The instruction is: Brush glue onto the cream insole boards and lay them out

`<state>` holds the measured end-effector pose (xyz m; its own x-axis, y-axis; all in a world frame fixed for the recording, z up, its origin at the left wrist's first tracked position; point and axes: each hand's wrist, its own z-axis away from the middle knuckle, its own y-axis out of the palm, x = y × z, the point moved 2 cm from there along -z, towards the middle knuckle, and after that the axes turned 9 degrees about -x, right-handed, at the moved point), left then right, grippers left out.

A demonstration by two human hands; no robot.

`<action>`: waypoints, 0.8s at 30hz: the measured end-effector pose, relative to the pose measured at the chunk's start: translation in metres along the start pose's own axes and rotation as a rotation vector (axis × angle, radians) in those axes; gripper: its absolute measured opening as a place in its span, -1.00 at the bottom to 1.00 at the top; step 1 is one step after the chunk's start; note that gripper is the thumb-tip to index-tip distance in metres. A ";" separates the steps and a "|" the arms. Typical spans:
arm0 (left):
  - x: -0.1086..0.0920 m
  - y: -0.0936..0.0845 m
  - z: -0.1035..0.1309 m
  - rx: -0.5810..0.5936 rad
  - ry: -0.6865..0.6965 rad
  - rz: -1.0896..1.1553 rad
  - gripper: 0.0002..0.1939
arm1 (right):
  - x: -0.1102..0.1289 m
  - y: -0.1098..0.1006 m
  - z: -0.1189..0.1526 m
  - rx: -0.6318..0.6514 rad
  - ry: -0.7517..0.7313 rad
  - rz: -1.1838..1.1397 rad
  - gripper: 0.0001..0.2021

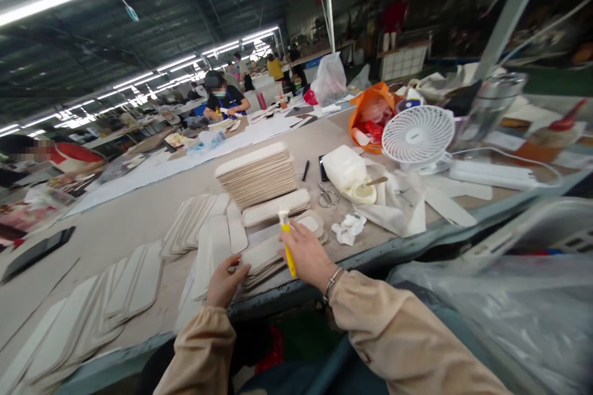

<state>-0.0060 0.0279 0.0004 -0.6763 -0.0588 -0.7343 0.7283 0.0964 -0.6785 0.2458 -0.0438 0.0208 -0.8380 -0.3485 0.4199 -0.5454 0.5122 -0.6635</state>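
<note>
My right hand is closed around the yellow handle of a brush, its pale bristles pointing away from me. It is over a low pile of pale, round-ended panels near the table's front edge. At the left end of that pile, my left hand pinches the edge of a panel with thumb and fingers. Just beyond lies a smaller stack of the same panels. A tall stack rises behind it.
Fanned rows of panels cover the table to the left. To the right are scissors, crumpled tissue, a white jug with its side cut open, a white fan and an orange bag. A co-worker sits across the table.
</note>
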 end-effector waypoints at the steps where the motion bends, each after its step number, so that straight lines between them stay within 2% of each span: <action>1: 0.001 0.000 -0.001 0.004 -0.006 0.000 -0.32 | 0.004 0.006 0.002 0.033 -0.030 -0.023 -0.77; 4: -0.001 0.001 -0.001 -0.004 0.003 -0.016 -0.34 | 0.005 0.021 0.008 0.101 -0.059 -0.039 -0.71; 7: -0.005 0.001 -0.001 -0.042 0.049 -0.065 -0.39 | -0.009 0.023 0.012 0.123 -0.037 -0.031 -0.72; 10: -0.009 0.001 0.000 -0.083 0.085 -0.089 -0.42 | -0.029 0.013 0.012 0.075 0.043 0.011 -0.75; 13: -0.012 0.002 0.001 -0.088 0.082 -0.045 -0.50 | -0.050 0.002 0.010 -0.033 0.187 0.037 -0.75; 18: -0.017 0.003 0.007 -0.058 0.014 0.191 -0.63 | -0.074 -0.009 0.009 -0.183 0.437 -0.005 -0.78; 21: -0.024 0.001 0.015 -0.058 -0.013 0.404 -0.68 | -0.077 -0.012 0.008 -0.221 0.484 -0.050 -0.77; 24: -0.036 -0.002 0.027 -0.047 -0.083 0.647 -0.68 | -0.075 -0.014 0.007 -0.235 0.531 -0.198 -0.74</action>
<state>0.0202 0.0027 0.0274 -0.0910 -0.0505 -0.9946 0.9785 0.1811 -0.0987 0.3168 -0.0302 -0.0058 -0.5814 -0.0471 0.8123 -0.6298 0.6581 -0.4126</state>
